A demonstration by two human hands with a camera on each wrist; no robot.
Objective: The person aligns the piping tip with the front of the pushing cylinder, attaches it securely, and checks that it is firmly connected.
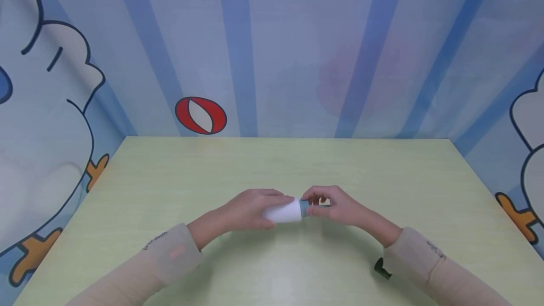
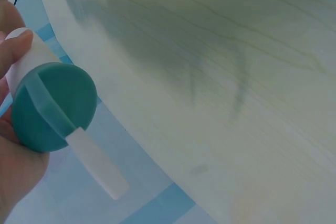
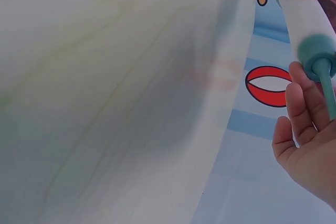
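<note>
From the head view, I saw a person holding a smooth white cylinder with teal ends (image 1: pixel 288 211) sideways over the pale yellow-green wooden table (image 1: pixel 272 164), near its middle. The left hand (image 1: pixel 255 209) gripped the white body, its fingers laid along the top and its thumb on the near side. The right hand (image 1: pixel 335 206), fingers curled, pinched at the narrow teal stem (image 1: pixel 325 206) that stuck out of the right end. Beige sleeves (image 1: pixel 170 261) covered both forearms, and behind stood a blue striped backdrop (image 1: pixel 293 51) with a red and white ball printed on it.

From the left wrist view, the cylinder's left end showed as a broad, round, hollow teal cap (image 2: pixel 79 95), crossed by a lighter teal bar (image 2: pixel 50 103). A plain white stick (image 2: pixel 100 166) ran on from that bar and jutted past the rim. The left hand wrapped the body just behind the cap.

From the right wrist view, the cylinder stood tilted, a teal rim at its upper end. Its lower end narrowed into a rounded teal collar and the stem, with the right hand's bent fingers close around them.
</note>
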